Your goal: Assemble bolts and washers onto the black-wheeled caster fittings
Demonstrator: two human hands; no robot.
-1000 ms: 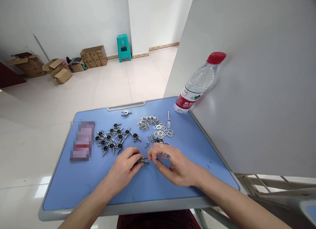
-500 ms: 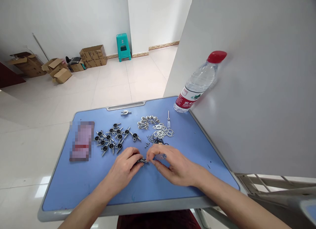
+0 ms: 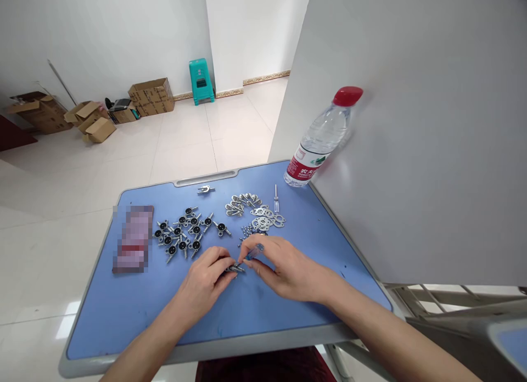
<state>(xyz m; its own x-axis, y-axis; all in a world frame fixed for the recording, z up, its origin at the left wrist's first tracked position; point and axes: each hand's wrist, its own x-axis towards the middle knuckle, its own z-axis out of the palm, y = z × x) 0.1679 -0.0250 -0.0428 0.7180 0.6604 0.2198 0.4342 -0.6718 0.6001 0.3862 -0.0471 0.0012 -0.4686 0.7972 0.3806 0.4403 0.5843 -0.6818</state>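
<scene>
One small metal fitting (image 3: 235,268) is pinched between the thumb and fingertips of the left hand (image 3: 207,277), low over the near middle of the tabletop (image 3: 144,316); whether it touches the surface cannot be told. Opposite, the right hand (image 3: 274,264) curls its fingers and thumb around the clear, bluish handle of a screwdriver (image 3: 255,251), slanted so that its working end meets the fitting. The step in hand looks like driving or seating a screw, though the tip is too small to read. The next move would seem to call for a firm left-hand pinch and the blade held in line while the handle is turned.

Just beyond the right hand lie loose screws (image 3: 247,230), then overlapping flat oval plates (image 3: 258,226) and a fan of metal levers (image 3: 248,196). A second clear-handled screwdriver (image 3: 276,201) rests near the plates. Left of these spreads a cluster of black-faced fittings (image 3: 177,231), with a lone bracket-like fitting (image 3: 206,190) near the far edge. A bottle (image 3: 315,143) with a red cap stands at the far right corner.
</scene>
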